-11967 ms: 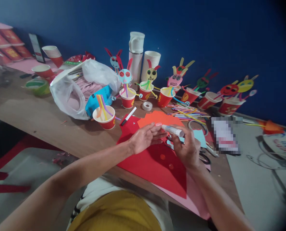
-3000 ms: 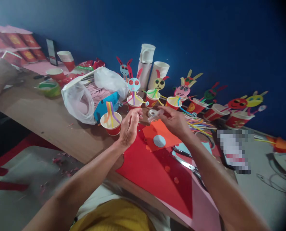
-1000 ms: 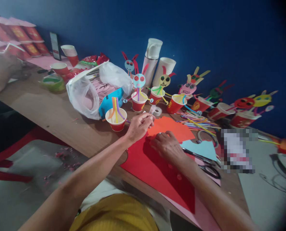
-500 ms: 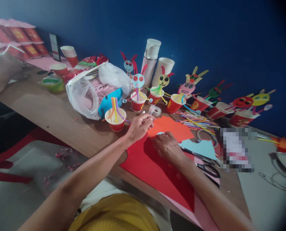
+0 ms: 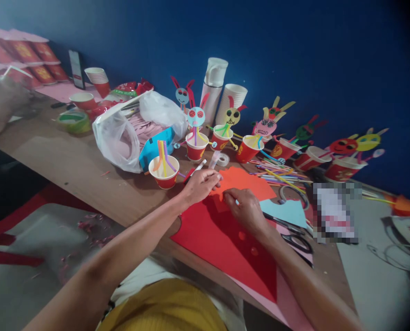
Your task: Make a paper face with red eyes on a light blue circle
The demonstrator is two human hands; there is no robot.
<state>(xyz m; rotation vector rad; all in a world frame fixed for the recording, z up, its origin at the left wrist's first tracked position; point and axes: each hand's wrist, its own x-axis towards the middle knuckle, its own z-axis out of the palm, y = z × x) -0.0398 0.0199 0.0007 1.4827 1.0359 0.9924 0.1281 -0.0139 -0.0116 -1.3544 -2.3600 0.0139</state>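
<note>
My left hand [image 5: 205, 182] is closed at the left edge of an orange sheet [image 5: 248, 179], fingers pressed together; what is between them, if anything, is hidden. Just right of it, my right hand [image 5: 244, 209] is curled over the orange sheet and a large red sheet [image 5: 222, 239]. A small pale blue bit shows between its fingers, too small to name. Two small red rounds lie on the red sheet by my right wrist. Black-handled scissors [image 5: 294, 239] lie beyond that wrist, near a light blue sheet [image 5: 287, 210].
Behind my hands stand a paper cup with straws [image 5: 164, 171], a tape roll [image 5: 222, 159], a straw pile [image 5: 277, 172] and several cup figures with paper faces. A plastic bag [image 5: 117, 142] stands left. Another person's blurred hand [image 5: 4, 99] is at far left.
My right hand has drawn back slightly toward me and turned, its fingers more curled. My left hand stays almost in place. The whole view has shifted slightly.
</note>
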